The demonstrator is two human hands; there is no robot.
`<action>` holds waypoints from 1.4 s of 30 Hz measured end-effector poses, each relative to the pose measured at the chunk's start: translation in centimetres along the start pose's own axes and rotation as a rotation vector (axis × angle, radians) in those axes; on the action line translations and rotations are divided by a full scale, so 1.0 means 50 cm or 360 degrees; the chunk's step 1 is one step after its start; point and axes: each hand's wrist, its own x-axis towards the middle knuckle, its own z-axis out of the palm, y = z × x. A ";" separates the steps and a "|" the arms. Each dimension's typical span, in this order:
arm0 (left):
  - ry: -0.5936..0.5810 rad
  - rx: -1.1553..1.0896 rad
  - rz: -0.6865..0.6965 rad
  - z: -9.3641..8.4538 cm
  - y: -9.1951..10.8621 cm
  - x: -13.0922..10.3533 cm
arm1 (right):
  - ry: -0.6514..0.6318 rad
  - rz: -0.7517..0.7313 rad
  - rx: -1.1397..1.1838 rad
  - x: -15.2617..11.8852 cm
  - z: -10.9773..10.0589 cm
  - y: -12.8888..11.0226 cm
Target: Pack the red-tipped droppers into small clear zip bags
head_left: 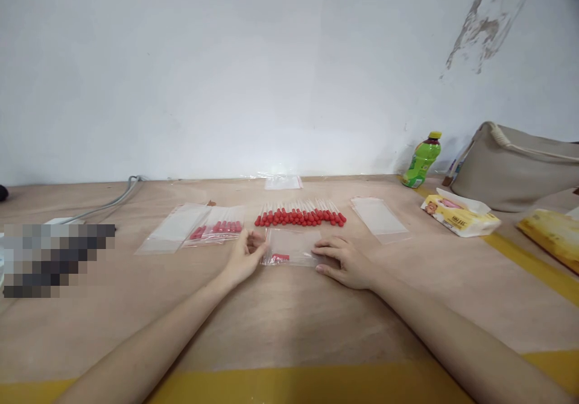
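Item: one clear, flat plastic bag (296,242), laid on the table (271,322) between the two hands, just in front of the row of sticks. A small red piece (281,257) is seen in its lower left part.
Left hand (245,257): fingers curled and partly closed, thumb brought to the bag's left edge; whether the edge is pinched cannot be told.
Right hand (346,263): loosely open, palm down, fingertips laid at the bag's right edge, nothing gripped.
Sticks (301,216): a row, thin and pale, with smooth, rounded red ends pointed toward the person.
Filled bags (221,228): clear, overlapped, red ends seen through the film; placed left of the row.
Left stack (172,230): flat, milky-clear bags, partly overlapped with the filled bags.
Right stack (380,217): similar thin bags, set slantwise.
Far bag (283,182): flat, clear, with a red line, placed near the white wall (226,78).
Right side: green plastic bottle (421,161), yellow cap; soft tissue pack (460,216); yellow pack (549,235); smooth grey-beige handbag (511,166) with a rope-like strap.
Left side: thin grey cable (118,199), curved.
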 end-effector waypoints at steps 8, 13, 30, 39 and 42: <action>-0.0023 0.0617 0.0381 -0.016 0.002 0.121 | 0.0020 0.0006 0.0009 0.001 0.009 0.009; -0.0139 0.0566 0.0416 0.005 0.006 0.178 | 0.0016 0.0006 -0.0002 0.001 0.010 0.009; 0.0160 0.0182 -0.0066 -0.167 -0.021 -0.009 | 0.0083 -0.0045 0.0002 -0.002 0.016 0.014; 0.0115 0.0334 -0.0012 -0.207 -0.046 -0.035 | 0.0059 -0.0026 -0.0015 -0.002 0.015 0.014; 0.0089 0.0302 -0.0009 -0.199 -0.035 -0.035 | 0.0043 -0.0004 -0.0020 -0.002 0.015 0.013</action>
